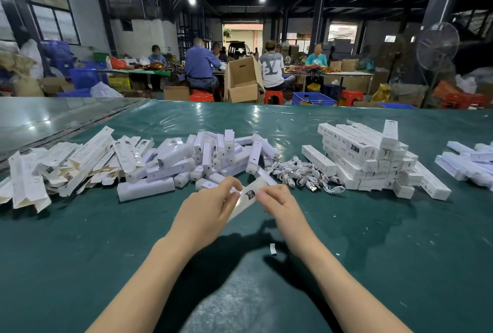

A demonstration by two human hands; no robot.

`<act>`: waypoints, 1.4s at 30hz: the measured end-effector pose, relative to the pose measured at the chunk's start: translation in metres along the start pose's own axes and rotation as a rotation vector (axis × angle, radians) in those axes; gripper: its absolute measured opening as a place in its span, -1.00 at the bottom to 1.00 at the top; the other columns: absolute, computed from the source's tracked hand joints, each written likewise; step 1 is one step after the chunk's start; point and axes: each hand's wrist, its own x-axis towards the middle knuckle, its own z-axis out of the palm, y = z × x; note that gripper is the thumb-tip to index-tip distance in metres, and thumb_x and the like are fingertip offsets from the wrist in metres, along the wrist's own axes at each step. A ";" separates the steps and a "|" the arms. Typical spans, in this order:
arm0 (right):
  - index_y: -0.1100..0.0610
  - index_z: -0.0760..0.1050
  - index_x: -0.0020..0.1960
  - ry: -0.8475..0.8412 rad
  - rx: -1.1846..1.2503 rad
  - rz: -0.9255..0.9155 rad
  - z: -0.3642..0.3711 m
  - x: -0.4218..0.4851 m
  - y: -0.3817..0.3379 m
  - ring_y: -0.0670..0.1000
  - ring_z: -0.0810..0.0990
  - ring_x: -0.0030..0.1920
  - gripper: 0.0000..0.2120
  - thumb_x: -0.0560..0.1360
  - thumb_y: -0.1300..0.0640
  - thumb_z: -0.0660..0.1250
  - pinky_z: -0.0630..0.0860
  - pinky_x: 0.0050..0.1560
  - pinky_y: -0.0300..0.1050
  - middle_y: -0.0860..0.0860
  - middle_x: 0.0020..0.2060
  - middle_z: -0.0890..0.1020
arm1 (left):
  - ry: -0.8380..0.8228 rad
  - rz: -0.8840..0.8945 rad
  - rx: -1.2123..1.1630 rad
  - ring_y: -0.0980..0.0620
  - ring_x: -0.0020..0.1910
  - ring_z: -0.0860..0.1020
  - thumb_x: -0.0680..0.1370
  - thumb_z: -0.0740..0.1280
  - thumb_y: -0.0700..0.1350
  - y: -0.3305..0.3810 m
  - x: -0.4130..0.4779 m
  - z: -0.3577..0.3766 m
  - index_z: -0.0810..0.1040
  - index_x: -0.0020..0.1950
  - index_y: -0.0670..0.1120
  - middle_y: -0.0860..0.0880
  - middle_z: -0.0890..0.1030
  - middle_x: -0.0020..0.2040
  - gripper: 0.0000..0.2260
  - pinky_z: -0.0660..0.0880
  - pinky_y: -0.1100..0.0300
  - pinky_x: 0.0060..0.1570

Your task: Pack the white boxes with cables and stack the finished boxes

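Currently both hands are working one white box (pixel 246 199) just above the green bench (pixel 80 239), near its middle. Left hand (pixel 210 207) is pinching the box from its left side, thumb and fingers curled onto it. Right hand (pixel 277 200) is pinching it from the right the same way. The box is lying tilted between them, a black label facing up between the fingertips. Whether a cable is inside, cannot tell.

Behind the hands, a loose heap of assembled boxes (pixel 202 159) is sitting mid-bench. Flat unfolded cartons (pixel 53 170) are spreading out to the left of it. A tangle of white cables (pixel 301 172) is lying just right of the heap, just beside the stacked finished boxes (pixel 373 156). More boxes (pixel 469 159) are lying at the far right edge. A small white scrap (pixel 272 248) is resting on the bench between the forearms. Other people are sitting at tables in the background.
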 end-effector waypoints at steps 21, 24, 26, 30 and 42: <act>0.10 0.65 -0.05 -0.242 -0.773 -0.095 -0.051 0.006 0.010 -0.26 0.41 -0.28 -0.82 0.44 0.28 0.33 0.28 -0.20 -0.39 -0.12 -0.26 0.53 | -0.257 -0.140 0.207 0.04 -0.02 0.45 0.39 0.38 0.03 -0.018 0.000 -0.002 0.47 0.14 0.17 0.11 0.56 0.08 -0.67 0.33 0.19 -0.16; 0.10 0.65 -0.06 -0.276 -0.718 0.019 -0.053 0.005 0.005 -0.29 0.46 -0.31 -0.66 0.43 0.41 0.18 0.34 -0.21 -0.48 -0.16 -0.34 0.55 | -0.255 -0.166 0.213 0.02 -0.04 0.44 0.40 0.36 0.01 -0.020 -0.001 -0.001 0.47 0.11 0.14 0.09 0.57 0.05 -0.71 0.36 0.17 -0.15; 0.06 0.65 -0.07 -0.306 -0.703 0.049 -0.053 0.004 0.004 -0.26 0.44 -0.38 -0.61 0.41 0.42 0.15 0.34 -0.27 -0.45 -0.18 -0.40 0.51 | -0.252 -0.174 0.230 0.01 0.00 0.47 0.42 0.34 0.01 -0.021 -0.001 -0.001 0.46 0.11 0.13 0.09 0.57 0.06 -0.73 0.36 0.17 -0.14; 0.05 0.67 -0.08 -0.342 -0.673 0.015 -0.050 0.001 0.005 -0.18 0.37 -0.39 -0.80 0.40 0.29 0.35 0.33 -0.24 -0.34 -0.09 -0.26 0.53 | -0.270 -0.184 0.239 -0.01 0.03 0.48 0.43 0.33 0.01 -0.021 -0.001 0.000 0.44 0.13 0.15 0.09 0.56 0.08 -0.72 0.36 0.17 -0.13; 0.02 0.60 -0.26 -0.345 -0.789 -0.013 -0.043 0.002 0.000 -0.05 0.45 -0.32 -0.89 0.30 0.02 0.51 0.31 -0.30 -0.16 0.03 -0.36 0.57 | -0.205 -0.008 0.084 0.14 0.21 0.41 0.50 0.31 -0.10 -0.013 -0.004 0.014 0.30 0.35 0.17 0.23 0.37 0.30 -0.54 0.37 0.23 0.07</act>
